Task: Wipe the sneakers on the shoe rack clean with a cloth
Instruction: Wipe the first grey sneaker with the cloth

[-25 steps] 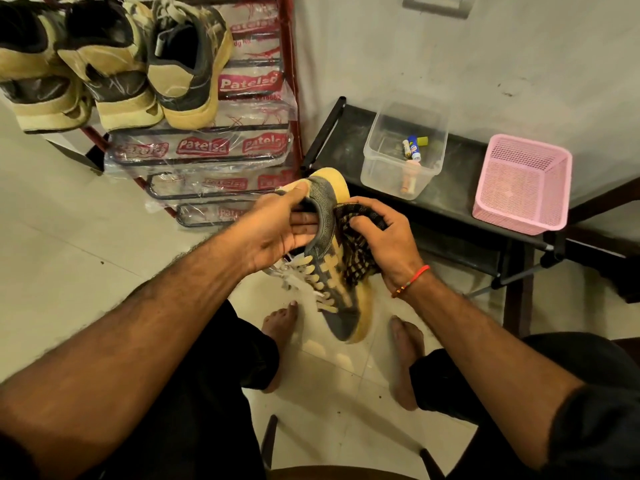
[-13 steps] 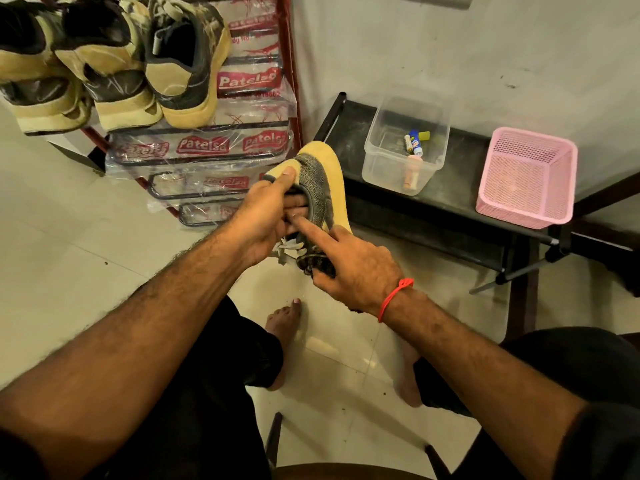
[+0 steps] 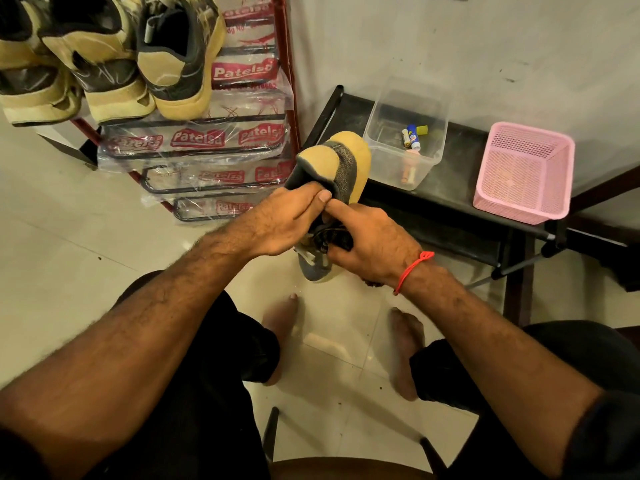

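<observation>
**One sneaker in hand, three on the rack**

Both hands work one sneaker, held in the air over the floor in front of the knees, heel up, toe down. Left hand grips the heel collar, thumb across it. Right hand is curled round a dark cloth bunched against the laces, forefinger pointing along the upper.

Handling, my read: light, sole stiff, upper soft and gives under pressure. Collar or sole edge are the firm holds; loose laces snag the cloth.

Outward: rack up left, plastic-wrapped, three sneakers on top. Right: black bench with clear tub and pink basket.
</observation>
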